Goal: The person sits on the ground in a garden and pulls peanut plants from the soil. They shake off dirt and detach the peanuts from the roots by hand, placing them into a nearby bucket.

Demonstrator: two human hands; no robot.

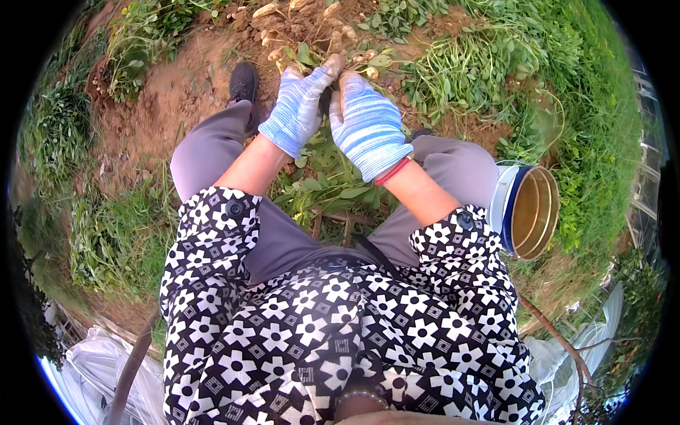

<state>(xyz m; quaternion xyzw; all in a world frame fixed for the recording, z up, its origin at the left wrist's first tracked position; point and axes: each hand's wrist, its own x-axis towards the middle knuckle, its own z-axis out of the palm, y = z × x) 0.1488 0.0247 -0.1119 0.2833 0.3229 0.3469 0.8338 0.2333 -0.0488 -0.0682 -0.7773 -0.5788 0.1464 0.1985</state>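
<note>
My left hand (301, 105) and my right hand (365, 119), both in blue-and-white knit gloves with soiled fingertips, meet in front of me between my knees. Their fingers are closed around the stems of a peanut plant (336, 173), whose leafy part hangs back toward my lap. Past my fingertips, pale peanut pods (348, 32) and dirty roots spread over the brown soil. One pod (372, 72) lies close by my right fingertips. The exact grip on the stems is partly hidden by the gloves.
A metal bucket (508, 212) with a blue rim lies tipped beside my right knee. Pulled green plants (482, 67) are heaped at the far right, more (152, 35) at the far left. My dark shoe (244, 83) rests on bare soil. White plastic sheeting (106, 372) lies behind me.
</note>
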